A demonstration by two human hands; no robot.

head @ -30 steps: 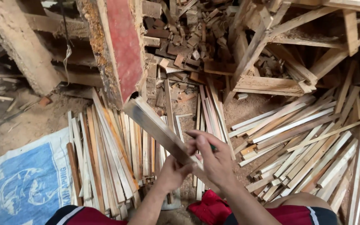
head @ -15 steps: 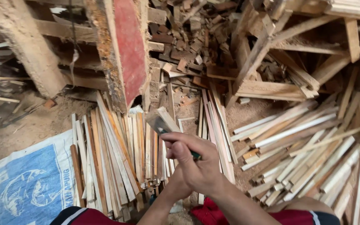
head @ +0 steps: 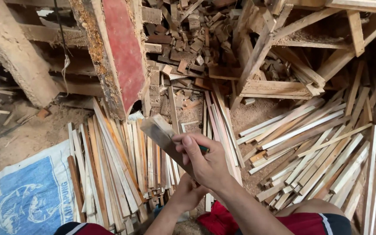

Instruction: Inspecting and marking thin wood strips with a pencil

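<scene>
Here the wood slat looks flat, pale, grey-smudged.

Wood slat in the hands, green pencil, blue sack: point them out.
wood slat (head: 158,129), head view, on its grey upper face near the far end.
green pencil (head: 204,149), head view, on the tip showing past the fingers.
blue sack (head: 18,191), head view, on its printed middle.

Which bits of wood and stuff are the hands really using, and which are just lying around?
In use:
- wooden slat, held up from below by the left hand
- green pencil, pinched in the right hand against the slat

Just lying about:
- stacked slats on the left
- loose slats on the right
- offcut blocks
- blue sack
- red board
</scene>
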